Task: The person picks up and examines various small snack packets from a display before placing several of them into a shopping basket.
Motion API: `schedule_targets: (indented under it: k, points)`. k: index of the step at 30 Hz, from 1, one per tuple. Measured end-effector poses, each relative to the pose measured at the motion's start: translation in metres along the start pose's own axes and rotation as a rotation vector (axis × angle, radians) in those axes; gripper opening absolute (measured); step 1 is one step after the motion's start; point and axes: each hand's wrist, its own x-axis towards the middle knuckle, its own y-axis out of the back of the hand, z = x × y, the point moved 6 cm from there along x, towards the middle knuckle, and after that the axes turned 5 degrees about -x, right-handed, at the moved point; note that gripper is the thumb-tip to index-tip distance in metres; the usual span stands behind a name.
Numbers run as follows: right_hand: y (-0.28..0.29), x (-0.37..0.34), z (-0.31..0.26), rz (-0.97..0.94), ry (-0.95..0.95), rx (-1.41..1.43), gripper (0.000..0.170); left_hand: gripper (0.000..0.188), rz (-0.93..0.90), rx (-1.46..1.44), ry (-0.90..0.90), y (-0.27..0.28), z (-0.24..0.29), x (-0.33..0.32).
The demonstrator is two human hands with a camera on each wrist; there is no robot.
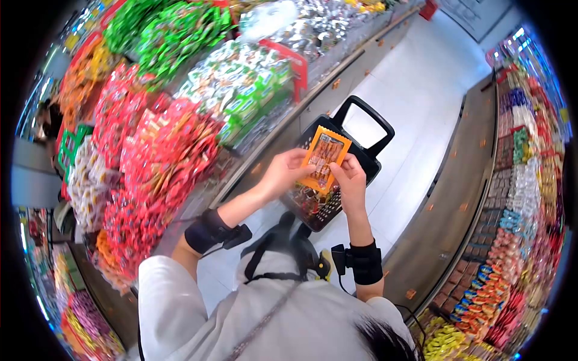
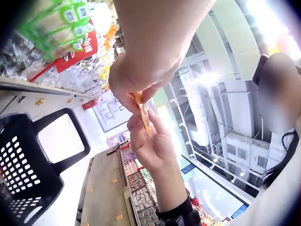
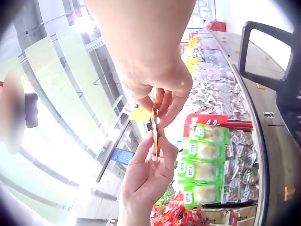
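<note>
An orange snack packet [image 1: 328, 146] with a window showing brown pieces is held up in front of the body, over a black shopping basket [image 1: 323, 218]. My left hand [image 1: 285, 172] pinches its left edge, and my right hand [image 1: 352, 179] pinches the right edge, thumbs on the near face. Edge-on in the left wrist view, the packet [image 2: 143, 115] looks thin and flat between the fingers. The right wrist view also shows both hands meeting at the packet [image 3: 154, 129]. Inside the basket lie several small dark and reddish wrapped items [image 1: 308, 201], partly covered by my hands.
Along the left runs a display counter heaped with red packets [image 1: 168, 144], green packets [image 1: 180, 39] and white-green packets [image 1: 241, 78]. The basket's raised handle [image 1: 390, 133] stands over the pale floor [image 1: 415, 90]. Shelves of wrapped sweets [image 1: 506, 240] line the right side.
</note>
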Motion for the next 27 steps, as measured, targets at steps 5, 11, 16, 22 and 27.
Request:
schedule_targets:
  k: [5,11,16,22,27]
  points:
    - [-0.035,-0.022,-0.019,-0.206,-0.083,0.065,0.026,0.028,-0.014,0.025,-0.125,0.001,0.021,-0.048]
    - [-0.062,-0.042,-0.029,-0.363,-0.071,0.002,0.037,0.028,0.05,0.005,-0.127,0.006,0.019,-0.075]
    - [-0.069,-0.048,-0.041,-0.408,-0.051,-0.015,0.044,0.025,0.001,-0.044,-0.195,0.004,0.026,-0.084]
    - [-0.065,-0.059,-0.042,-0.419,-0.136,0.079,0.046,0.029,-0.038,-0.124,-0.166,-0.006,0.03,-0.096]
    - [-0.058,-0.059,-0.04,-0.431,-0.156,0.158,0.047,0.03,-0.054,-0.151,-0.127,-0.012,0.029,-0.096]
